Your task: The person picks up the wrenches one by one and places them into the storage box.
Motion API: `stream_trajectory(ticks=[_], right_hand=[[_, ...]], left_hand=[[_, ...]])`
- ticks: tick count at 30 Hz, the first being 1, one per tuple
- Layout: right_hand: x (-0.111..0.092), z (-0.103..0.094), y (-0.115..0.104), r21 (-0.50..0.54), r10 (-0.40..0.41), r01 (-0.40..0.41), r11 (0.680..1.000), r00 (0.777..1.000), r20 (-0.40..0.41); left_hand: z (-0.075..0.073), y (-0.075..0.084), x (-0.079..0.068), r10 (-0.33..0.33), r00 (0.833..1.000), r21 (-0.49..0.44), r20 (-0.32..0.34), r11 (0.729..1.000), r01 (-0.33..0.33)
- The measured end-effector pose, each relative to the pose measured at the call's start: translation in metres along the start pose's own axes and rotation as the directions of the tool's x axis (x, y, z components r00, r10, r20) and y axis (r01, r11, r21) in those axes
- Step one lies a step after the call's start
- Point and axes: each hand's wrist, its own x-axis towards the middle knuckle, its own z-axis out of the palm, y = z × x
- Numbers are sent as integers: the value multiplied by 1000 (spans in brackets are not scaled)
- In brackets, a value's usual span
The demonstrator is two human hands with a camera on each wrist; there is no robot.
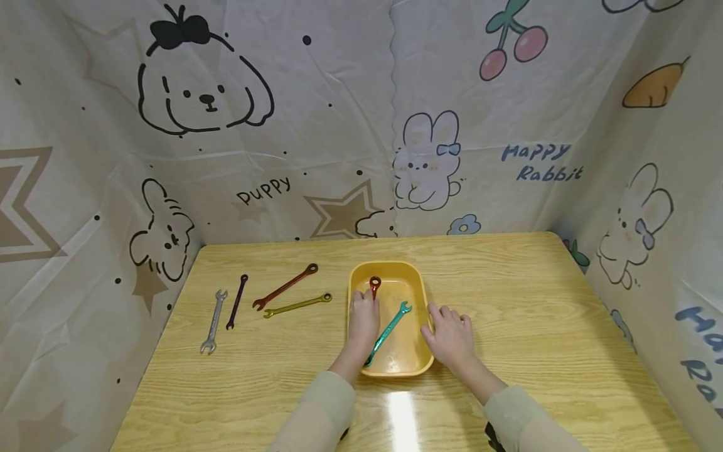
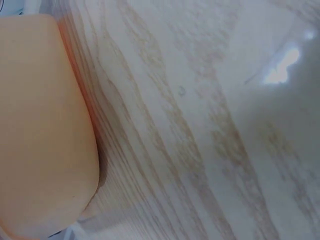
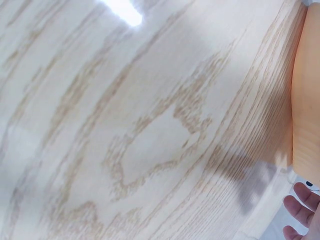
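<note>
My left hand [image 1: 364, 320] reaches into the left side of the yellow tray [image 1: 420, 285] and holds a red wrench [image 1: 375, 290]. Its ring end sticks out past the fingers; the rest is hidden by the hand. A teal wrench [image 1: 388, 331] lies slanted in the tray, beside that hand. At the tray's right rim, my right hand [image 1: 450, 333] touches the edge with loosely bent fingers. In the right wrist view, some fingertips [image 3: 300, 212] show near the tray's side wall [image 3: 306, 100]. Only the tray's outer wall [image 2: 45, 125] appears in the left wrist view, without the hand.
Left of the tray, on the wooden table [image 1: 536, 301], lie a silver wrench [image 1: 214, 322], a purple wrench [image 1: 237, 302], a larger red wrench [image 1: 286, 286] and a yellow-green wrench [image 1: 299, 305]. A printed cloth [image 1: 339, 144] hangs around the table's back and sides.
</note>
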Motion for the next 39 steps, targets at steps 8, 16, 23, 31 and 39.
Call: stream_trajectory(ticks=[8, 16, 23, 31, 39], right_hand=[[1, 1, 0, -6, 3, -3, 1000, 1000, 7], [0, 1, 0, -2, -4, 4, 1000, 1000, -2], [0, 1, 0, 5, -2, 2, 1000, 1000, 4], [0, 0, 0, -1, -8, 8, 1000, 1000, -1], [1, 0, 0, -3, -4, 4, 1000, 1000, 6]], left_hand=[[6, 1, -1, -21, 1000, 55, -6, 998, 21], [11, 0, -1, -27, 1000, 88, -11, 996, 28], [16, 0, -1, -34, 999, 155, 1, 987, 34], [20, 2, -3, -43, 998, 232, 37, 972, 34], [18, 4, -4, -80, 990, 257, 113, 965, 48]])
